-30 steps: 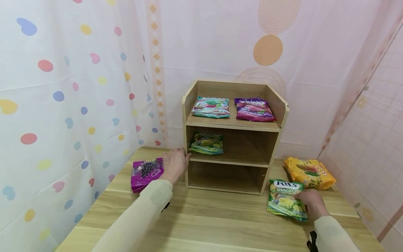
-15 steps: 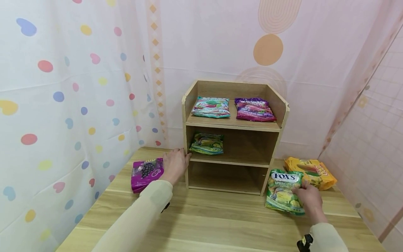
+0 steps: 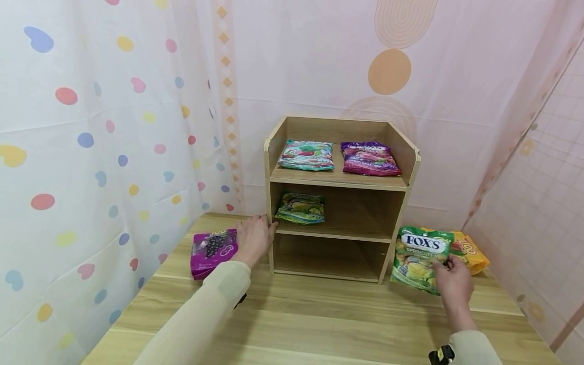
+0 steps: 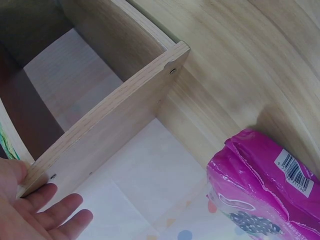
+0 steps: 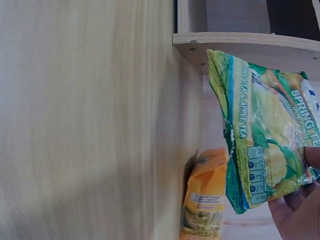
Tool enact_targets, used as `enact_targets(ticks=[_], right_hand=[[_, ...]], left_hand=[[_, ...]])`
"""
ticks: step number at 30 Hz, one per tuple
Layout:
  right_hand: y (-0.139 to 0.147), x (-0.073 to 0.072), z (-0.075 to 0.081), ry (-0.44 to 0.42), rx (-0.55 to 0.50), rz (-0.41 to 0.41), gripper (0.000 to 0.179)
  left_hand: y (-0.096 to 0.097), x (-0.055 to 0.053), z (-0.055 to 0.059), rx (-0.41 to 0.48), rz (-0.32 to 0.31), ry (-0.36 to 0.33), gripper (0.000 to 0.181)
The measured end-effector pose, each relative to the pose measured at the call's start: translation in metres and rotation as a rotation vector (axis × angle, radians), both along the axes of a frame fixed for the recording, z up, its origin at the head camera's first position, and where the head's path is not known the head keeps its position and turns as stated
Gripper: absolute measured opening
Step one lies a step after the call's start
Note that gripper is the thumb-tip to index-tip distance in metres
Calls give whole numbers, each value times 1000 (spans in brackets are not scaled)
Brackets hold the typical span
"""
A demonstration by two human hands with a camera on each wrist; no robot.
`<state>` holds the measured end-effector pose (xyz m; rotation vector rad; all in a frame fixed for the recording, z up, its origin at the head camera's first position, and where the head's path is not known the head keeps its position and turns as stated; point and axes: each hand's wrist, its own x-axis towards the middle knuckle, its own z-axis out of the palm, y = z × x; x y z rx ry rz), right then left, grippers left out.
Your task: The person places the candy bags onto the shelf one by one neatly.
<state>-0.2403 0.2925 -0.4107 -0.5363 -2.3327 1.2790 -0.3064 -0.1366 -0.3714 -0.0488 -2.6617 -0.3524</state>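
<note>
My right hand pinches the right edge of a green Fox's Spring Tea candy bag. The bag is held up off the table, right of a three-tier wooden shelf; in the right wrist view its printed face shows. My left hand grips the shelf's left side panel, thumb at the front edge and fingers along the outer face, as the left wrist view shows. Another green bag lies on the middle tier at left. A teal bag and a purple-red bag lie on the top tier.
A purple grape-print bag lies on the table left of the shelf. An orange bag stands at the right, partly hidden behind the held bag. Curtains hang at the back and both sides.
My right hand has lifted the green candy bag off the table, raising it up and away from me, over part of the orange bag. My left hand has stayed on the shelf.
</note>
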Motion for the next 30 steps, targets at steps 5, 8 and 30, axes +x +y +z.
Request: enact_targets(ticks=[5,8,30], right_hand=[[-1,4,5,118,-9,-92,43],[-2,6,9,191,-33,-139,36],[-21,12,24,628,-212,-170,32]], left_hand=[[0,0,0,-8,2,2,38],[0,0,0,-9,1,7,38],[0,-1,-1,-8,3,13,37]])
